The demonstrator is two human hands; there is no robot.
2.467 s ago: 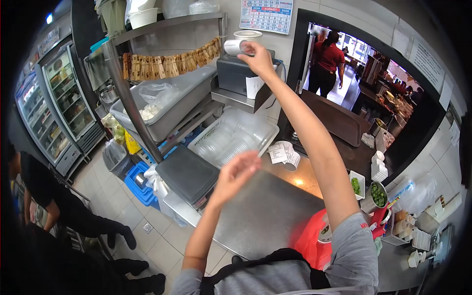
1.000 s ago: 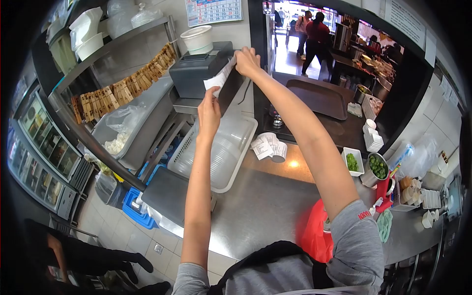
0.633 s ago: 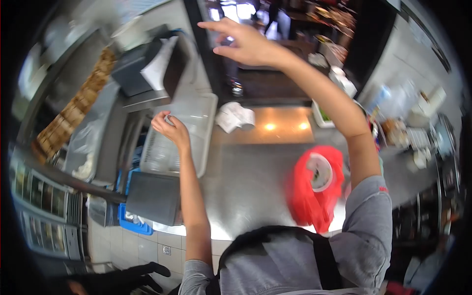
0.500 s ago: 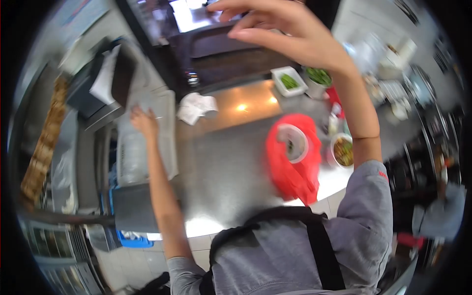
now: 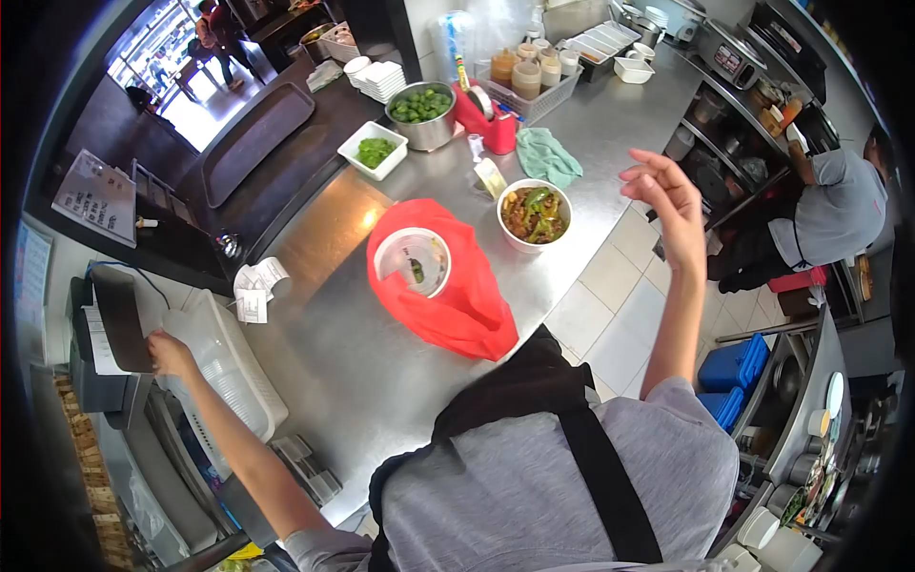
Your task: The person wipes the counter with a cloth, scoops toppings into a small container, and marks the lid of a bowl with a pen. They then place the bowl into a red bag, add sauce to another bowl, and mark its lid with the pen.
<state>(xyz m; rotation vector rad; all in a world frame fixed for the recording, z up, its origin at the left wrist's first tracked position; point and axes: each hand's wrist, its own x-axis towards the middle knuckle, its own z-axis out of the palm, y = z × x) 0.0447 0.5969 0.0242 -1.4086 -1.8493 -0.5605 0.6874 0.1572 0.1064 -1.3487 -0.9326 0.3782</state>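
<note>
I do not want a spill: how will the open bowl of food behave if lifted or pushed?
The bowl has no lid and looks nearly full, so tilting would probably spill it. It seems wide and low, so unlikely to tip. On the smooth steel counter it may slide easily.

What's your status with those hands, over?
Left hand at white basket of clear lids, grip unclear. Right hand raised, open, empty. Red bag and food bowl mid-counter, clear of both hands.

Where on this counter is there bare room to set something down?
Bare steel lies between the red bag and the white basket, and between the receipts and the bag. It is crowded around the bowl, cloth and pot.
</note>
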